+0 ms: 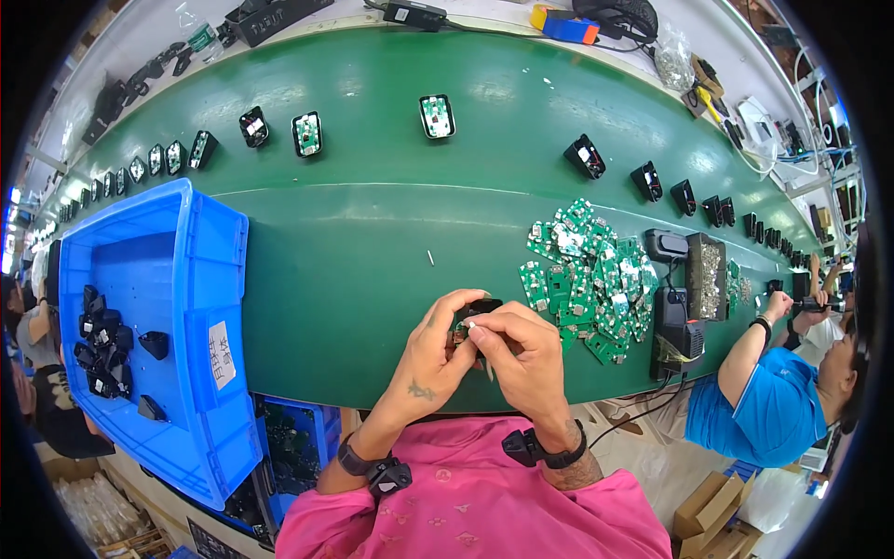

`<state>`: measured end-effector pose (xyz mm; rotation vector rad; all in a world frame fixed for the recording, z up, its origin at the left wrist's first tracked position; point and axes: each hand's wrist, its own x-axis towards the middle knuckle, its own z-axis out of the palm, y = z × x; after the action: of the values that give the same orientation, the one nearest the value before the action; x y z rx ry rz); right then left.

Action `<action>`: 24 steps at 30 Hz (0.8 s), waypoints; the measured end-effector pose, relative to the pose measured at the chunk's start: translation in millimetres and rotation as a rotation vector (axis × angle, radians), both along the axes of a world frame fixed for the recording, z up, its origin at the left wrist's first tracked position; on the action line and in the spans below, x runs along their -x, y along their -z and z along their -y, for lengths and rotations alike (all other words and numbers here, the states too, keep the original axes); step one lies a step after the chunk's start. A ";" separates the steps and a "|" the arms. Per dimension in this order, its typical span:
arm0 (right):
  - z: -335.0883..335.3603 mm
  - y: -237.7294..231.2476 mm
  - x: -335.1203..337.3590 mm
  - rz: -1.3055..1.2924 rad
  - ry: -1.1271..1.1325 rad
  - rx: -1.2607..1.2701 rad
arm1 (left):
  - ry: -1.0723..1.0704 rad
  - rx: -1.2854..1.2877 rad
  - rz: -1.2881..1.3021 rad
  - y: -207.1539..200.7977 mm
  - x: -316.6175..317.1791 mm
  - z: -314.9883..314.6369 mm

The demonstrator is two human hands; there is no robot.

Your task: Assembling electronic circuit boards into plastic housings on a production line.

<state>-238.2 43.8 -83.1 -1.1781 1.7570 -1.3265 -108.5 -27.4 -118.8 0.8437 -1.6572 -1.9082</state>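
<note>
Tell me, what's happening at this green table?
A person in a pink top holds a small black casing between the left hand and right hand, a green board at the fingertips. A pile of green circuit boards lies right of the hands, a blue bin of black casings left. More casings sit along the green belt.

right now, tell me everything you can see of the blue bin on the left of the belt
The blue bin is a large open rectangular tub, plastic by its look, with a thick rim. It sits at the near left edge of the green conveyor belt, overhanging toward the person. A white label is stuck on its right wall. Inside, a cluster of small black housings lies along the left side; the rest of the floor shows bare blue. Neither hand touches it.
</note>
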 end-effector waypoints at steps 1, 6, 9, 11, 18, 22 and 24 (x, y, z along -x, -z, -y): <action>-1.1 2.9 -0.4 0.042 0.003 0.025 | 0.000 0.031 0.004 1.6 0.0 -1.0; -5.0 10.4 -7.1 -0.096 0.081 0.141 | -0.178 -0.022 -0.142 1.5 0.8 -4.7; -5.6 10.8 -6.7 -0.372 0.150 0.235 | -0.220 0.099 -0.128 -0.4 -0.9 -3.9; -7.1 6.3 -1.5 -0.302 0.049 0.148 | -0.225 0.140 -0.117 -3.3 -2.0 -2.8; -7.8 -2.8 11.5 -0.299 -0.078 0.122 | -0.151 0.240 -0.060 -14.1 -6.9 -0.2; -9.0 -5.4 17.3 -0.283 -0.132 0.044 | -0.088 0.419 0.036 -27.4 -7.1 4.0; -9.9 -5.7 20.6 -0.286 -0.158 0.015 | -0.054 0.395 0.049 -30.8 -8.4 6.1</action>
<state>-258.8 53.7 -77.4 -1.5443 1.8059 -1.1238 -100.1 -33.5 -88.0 0.7667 -1.9320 -1.4615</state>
